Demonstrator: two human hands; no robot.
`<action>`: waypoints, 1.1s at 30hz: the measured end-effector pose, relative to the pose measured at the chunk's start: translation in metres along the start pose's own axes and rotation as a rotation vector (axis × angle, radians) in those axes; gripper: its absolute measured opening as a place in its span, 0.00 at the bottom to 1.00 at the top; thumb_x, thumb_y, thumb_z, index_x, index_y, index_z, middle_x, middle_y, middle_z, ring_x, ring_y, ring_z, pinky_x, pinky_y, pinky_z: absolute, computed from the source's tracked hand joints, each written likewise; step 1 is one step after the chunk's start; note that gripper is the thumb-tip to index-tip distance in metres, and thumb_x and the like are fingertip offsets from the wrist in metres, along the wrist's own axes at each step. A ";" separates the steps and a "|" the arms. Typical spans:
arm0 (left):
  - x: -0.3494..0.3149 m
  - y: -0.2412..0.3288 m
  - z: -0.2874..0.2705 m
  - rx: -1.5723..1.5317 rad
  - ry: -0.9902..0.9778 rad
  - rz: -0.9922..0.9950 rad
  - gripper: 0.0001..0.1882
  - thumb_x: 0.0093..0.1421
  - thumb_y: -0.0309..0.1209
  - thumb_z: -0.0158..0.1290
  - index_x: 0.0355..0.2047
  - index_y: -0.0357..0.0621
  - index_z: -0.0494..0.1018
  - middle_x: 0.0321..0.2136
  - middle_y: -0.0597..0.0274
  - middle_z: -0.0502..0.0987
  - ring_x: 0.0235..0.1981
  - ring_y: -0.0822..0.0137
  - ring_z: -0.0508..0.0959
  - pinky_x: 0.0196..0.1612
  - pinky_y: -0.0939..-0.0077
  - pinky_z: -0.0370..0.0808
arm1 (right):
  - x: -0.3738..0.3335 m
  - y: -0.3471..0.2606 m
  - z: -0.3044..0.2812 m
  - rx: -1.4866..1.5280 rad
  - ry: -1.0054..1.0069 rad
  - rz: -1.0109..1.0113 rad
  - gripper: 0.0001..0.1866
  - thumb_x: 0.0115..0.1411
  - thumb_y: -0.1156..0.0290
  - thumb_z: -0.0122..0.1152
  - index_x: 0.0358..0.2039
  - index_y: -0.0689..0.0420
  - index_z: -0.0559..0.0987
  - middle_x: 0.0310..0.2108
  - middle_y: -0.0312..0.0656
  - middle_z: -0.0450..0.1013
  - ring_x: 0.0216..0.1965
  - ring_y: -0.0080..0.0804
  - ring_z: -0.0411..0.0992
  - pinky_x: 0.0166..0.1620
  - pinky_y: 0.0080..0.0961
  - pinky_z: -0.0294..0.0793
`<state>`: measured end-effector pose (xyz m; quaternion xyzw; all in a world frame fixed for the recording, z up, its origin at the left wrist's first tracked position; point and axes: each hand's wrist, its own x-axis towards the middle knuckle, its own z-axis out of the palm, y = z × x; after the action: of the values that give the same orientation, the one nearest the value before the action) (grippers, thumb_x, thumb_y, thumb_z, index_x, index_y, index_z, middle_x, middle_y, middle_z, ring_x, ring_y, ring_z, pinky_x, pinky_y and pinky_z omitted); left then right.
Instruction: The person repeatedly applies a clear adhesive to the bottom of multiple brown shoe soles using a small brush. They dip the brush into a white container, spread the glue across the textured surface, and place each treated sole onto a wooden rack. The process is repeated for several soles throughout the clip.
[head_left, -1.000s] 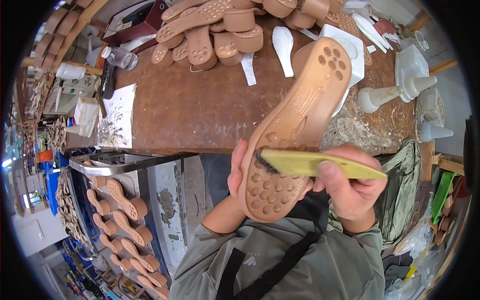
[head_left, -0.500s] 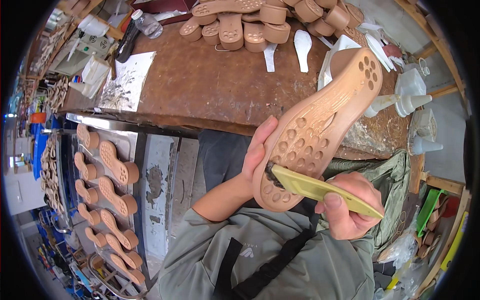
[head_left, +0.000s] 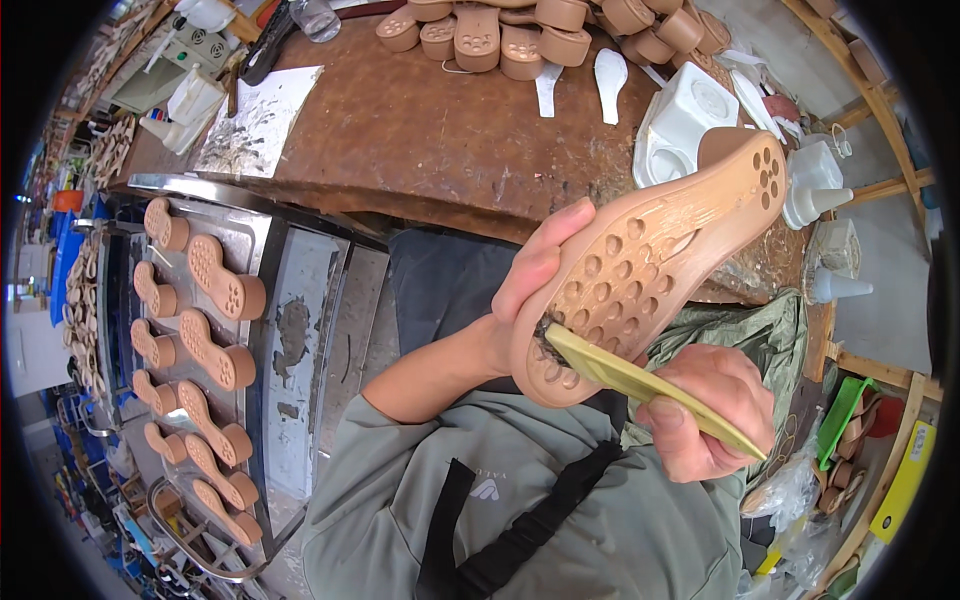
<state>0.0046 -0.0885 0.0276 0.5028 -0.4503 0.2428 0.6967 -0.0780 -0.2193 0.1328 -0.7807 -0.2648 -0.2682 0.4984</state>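
A tan shoe sole (head_left: 672, 235) with a heel block is held slantwise in front of me, its dimpled toe end low and the heel up to the right. My left hand (head_left: 540, 265) is closed round the sole's left edge, with the fingers partly hidden behind it. In my right hand (head_left: 712, 410) is a flat yellow-green brush (head_left: 625, 372), gripped between thumb and fingers. Its dark bristles touch the sole near the toe's left edge. A wet, glossy coat shows on the sole's middle.
Several tan soles (head_left: 478, 40) are heaped at the back of the brown worktable (head_left: 400, 140). A metal tray (head_left: 262, 235) at left carries more soles in rows. A white plastic container (head_left: 700, 105) and nozzled bottles (head_left: 815, 200) stand to the right, close to the sole's heel.
The sole has tipped further to the right, its heel end now lower. The brush remains against the toe's left side, slightly higher. The whole view has shifted a little.
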 end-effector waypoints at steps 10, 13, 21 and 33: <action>0.000 0.006 0.002 -0.140 -0.012 -0.027 0.58 0.40 0.34 0.71 0.61 0.40 0.41 0.58 0.27 0.49 0.59 0.42 0.60 0.56 0.57 0.70 | 0.003 -0.003 0.001 -0.004 -0.067 -0.152 0.13 0.40 0.84 0.64 0.30 0.71 0.75 0.20 0.47 0.74 0.13 0.28 0.69 0.13 0.21 0.65; -0.003 0.005 -0.004 -0.299 -0.100 -0.071 0.57 0.42 0.35 0.70 0.61 0.39 0.41 0.59 0.28 0.48 0.61 0.43 0.57 0.58 0.56 0.65 | 0.005 -0.001 -0.003 0.014 -0.101 -0.167 0.14 0.39 0.83 0.65 0.30 0.71 0.76 0.20 0.47 0.74 0.12 0.27 0.68 0.13 0.21 0.65; 0.001 0.019 -0.010 -0.511 -0.267 -0.259 0.58 0.42 0.38 0.70 0.62 0.39 0.40 0.59 0.27 0.47 0.62 0.42 0.54 0.59 0.53 0.63 | 0.008 0.002 -0.014 0.113 -0.188 -0.184 0.14 0.37 0.83 0.66 0.29 0.71 0.77 0.21 0.48 0.74 0.12 0.28 0.69 0.14 0.20 0.65; 0.001 0.017 -0.014 -0.633 -0.441 -0.368 0.60 0.40 0.39 0.71 0.62 0.41 0.40 0.60 0.30 0.46 0.63 0.44 0.53 0.60 0.50 0.61 | 0.004 0.020 -0.030 0.226 -0.278 -0.281 0.06 0.45 0.81 0.63 0.26 0.70 0.79 0.20 0.46 0.74 0.12 0.23 0.66 0.13 0.15 0.59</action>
<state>-0.0028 -0.0690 0.0351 0.3758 -0.5437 -0.1491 0.7355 -0.0658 -0.2536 0.1337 -0.7048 -0.4655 -0.1935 0.4991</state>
